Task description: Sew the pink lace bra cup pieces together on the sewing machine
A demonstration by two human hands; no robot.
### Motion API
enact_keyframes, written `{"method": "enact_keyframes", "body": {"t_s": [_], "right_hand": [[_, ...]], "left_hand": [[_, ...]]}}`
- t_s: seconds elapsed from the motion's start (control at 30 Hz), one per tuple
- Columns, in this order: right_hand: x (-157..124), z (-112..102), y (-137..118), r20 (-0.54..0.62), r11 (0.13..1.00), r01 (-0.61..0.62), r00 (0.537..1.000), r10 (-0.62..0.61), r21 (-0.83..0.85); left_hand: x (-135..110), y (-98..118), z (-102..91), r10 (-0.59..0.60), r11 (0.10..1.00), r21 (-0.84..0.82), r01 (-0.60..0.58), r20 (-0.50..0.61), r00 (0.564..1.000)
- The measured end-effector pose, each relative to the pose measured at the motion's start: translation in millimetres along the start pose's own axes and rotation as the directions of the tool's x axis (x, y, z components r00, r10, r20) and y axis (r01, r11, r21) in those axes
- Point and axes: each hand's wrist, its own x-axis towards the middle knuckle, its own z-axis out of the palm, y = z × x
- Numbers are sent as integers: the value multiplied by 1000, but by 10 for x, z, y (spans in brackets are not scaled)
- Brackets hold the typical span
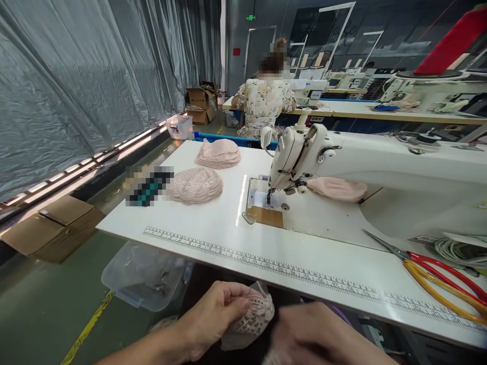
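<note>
My left hand (213,314) is closed on a pale pink crocheted piece (253,317), held below the front edge of the white sewing table (213,228). My right hand (315,334) is beside it at the bottom of the view, blurred, touching the same piece; its fingers are not clear. A white sewing machine (304,152) stands on the table ahead. A flat crocheted piece (197,185) and a stack of pink pieces (218,153) lie on the table's left part. More pink fabric (337,188) lies behind the needle.
Scissors with red and yellow handles (433,268) lie at the table's right. A clear plastic bin (146,276) sits under the table's left side, and flattened cardboard (49,230) lies on the floor. Another person (264,101) sits at a far table, back turned.
</note>
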Motion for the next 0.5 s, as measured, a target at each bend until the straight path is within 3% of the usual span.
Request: {"method": "enact_keyframes", "body": {"t_s": [0.13, 0.33, 0.5], "right_hand": [[282, 169, -55, -105, 998, -41, 994, 36, -41], [290, 268, -82, -91, 999, -39, 995, 36, -36], [271, 289, -122, -92, 998, -58, 994, 55, -37]], "left_hand": [[-121, 27, 59, -3, 996, -88, 12, 111, 994], [-262, 39, -25, 38, 983, -183, 0, 204, 978], [-320, 60, 0, 46, 999, -7, -45, 182, 982]]}}
